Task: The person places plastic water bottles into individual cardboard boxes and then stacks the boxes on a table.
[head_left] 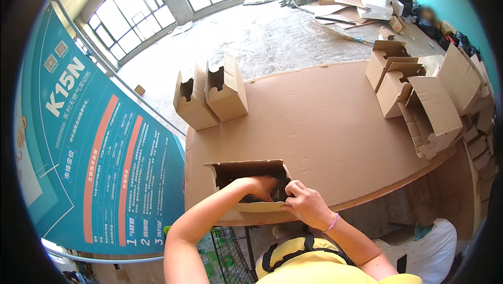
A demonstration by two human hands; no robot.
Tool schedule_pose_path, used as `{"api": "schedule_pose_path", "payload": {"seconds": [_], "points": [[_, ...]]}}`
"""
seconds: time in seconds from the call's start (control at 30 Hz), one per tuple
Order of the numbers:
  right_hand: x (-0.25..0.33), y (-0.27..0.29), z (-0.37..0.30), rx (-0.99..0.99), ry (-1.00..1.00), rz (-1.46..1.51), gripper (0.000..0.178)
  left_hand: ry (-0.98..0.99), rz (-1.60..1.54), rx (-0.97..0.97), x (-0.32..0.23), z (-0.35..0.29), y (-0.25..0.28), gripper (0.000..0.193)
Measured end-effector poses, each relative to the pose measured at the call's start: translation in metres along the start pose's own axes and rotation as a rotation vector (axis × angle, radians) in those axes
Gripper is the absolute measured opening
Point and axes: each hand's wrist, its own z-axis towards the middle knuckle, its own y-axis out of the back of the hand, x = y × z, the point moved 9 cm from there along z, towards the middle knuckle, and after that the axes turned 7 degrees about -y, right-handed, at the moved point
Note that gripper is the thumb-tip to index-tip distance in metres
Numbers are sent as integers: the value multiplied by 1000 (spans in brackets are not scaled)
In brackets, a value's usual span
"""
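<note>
An open cardboard box [257,207] stands at the near edge of the cardboard-covered table, right in front of me. My left hand [263,186] reaches down through the open top into its dark inside. The fingertips, and anything they touch in there, are hidden by shadow and the box wall. At the box's right near corner, my right hand [306,203] is closed, its bent fingers and thumb gripping the upper edge of the wall.
Two open boxes [230,98] stand upright at the table's far left. Several more boxes [390,98] line its right side, the nearest [437,108] tilted with a raised flap. A teal banner [115,169] rises at the left. Scrap cardboard [351,1] is heaped on the far floor.
</note>
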Motion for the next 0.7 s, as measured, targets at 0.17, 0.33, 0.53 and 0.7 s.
{"api": "schedule_pose_path", "payload": {"seconds": [0.17, 0.33, 0.53, 0.7], "points": [[1, -3, -1, -10, 46, 0, 20, -58, 133, -88, 14, 22, -11, 42], [8, -5, -1, -17, 85, 22, 31, -63, 14, -191, 13, -15, -18, 38], [-20, 0, -31, -145, -75, 309, 70, -41, -492, -681, -47, -156, -19, 43], [-22, -35, -29, -135, -103, 374, 54, 104, -199, -1310, -43, -221, -52, 28]]}}
